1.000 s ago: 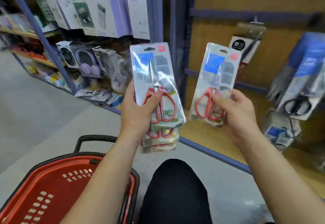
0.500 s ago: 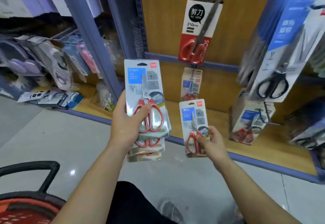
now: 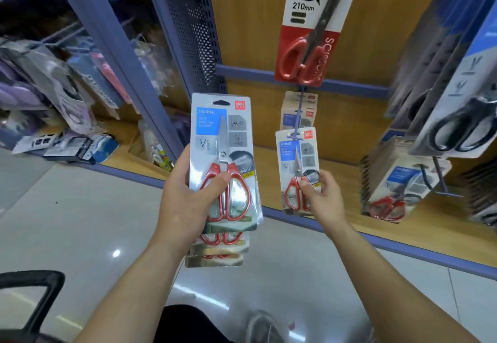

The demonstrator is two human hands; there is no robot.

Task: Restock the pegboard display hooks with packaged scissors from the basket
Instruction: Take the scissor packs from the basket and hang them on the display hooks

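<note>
gleaming red-handled scissors pack [image 3: 298, 170] meets the hook [image 3: 295, 134], upright.

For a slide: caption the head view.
Right hand holds one pack at the hook; left hand grips the stack.

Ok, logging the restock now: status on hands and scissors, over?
Left hand grips stack of packs. Right hand pinches single pack, top at hook tip. Nothing seen blocking hook.
</note>
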